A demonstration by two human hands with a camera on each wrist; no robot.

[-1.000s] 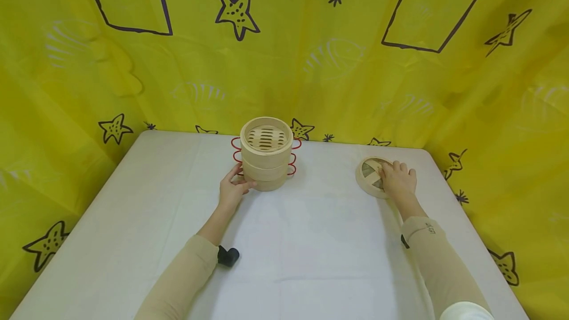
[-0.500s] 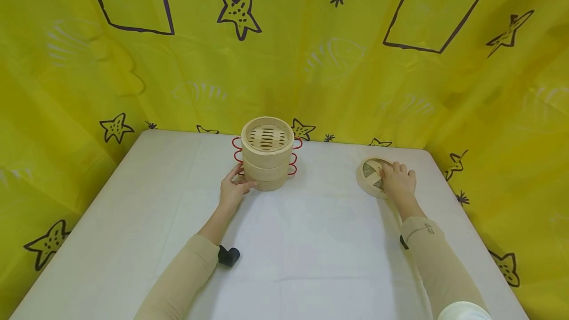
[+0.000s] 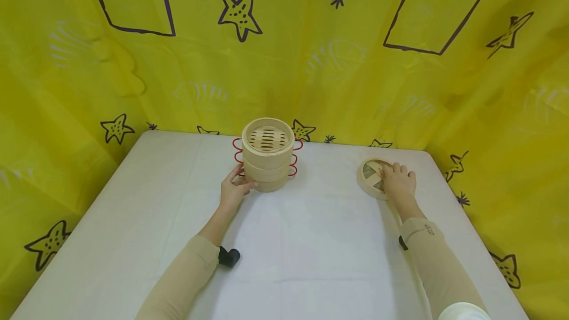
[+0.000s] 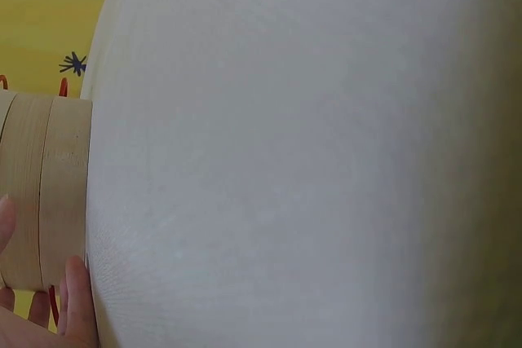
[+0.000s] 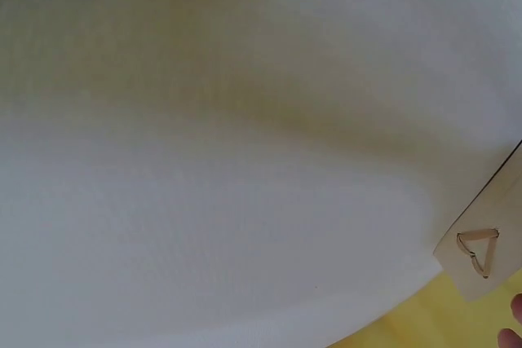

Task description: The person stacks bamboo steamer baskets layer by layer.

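Observation:
A stack of round bamboo steamer baskets stands upright toward the back of the table, its open top tier showing a slatted base. Red loop handles stick out on both sides. My left hand holds the stack low on its left, thumb across the front and fingers round the side. In the left wrist view the steamer's wall shows with my fingers against it. Farther right lies the woven bamboo lid; my right hand pinches it at its middle, its fingertips partly hidden. The lid's rim shows in the right wrist view.
A white cloth covers the table. Yellow curtains with drawn stars hang close along its back and both sides. A black wrist device sits at the left cuff.
Both hands keep their places on the steamer stack and the lid. Only a very slight shift of the whole head view shows.

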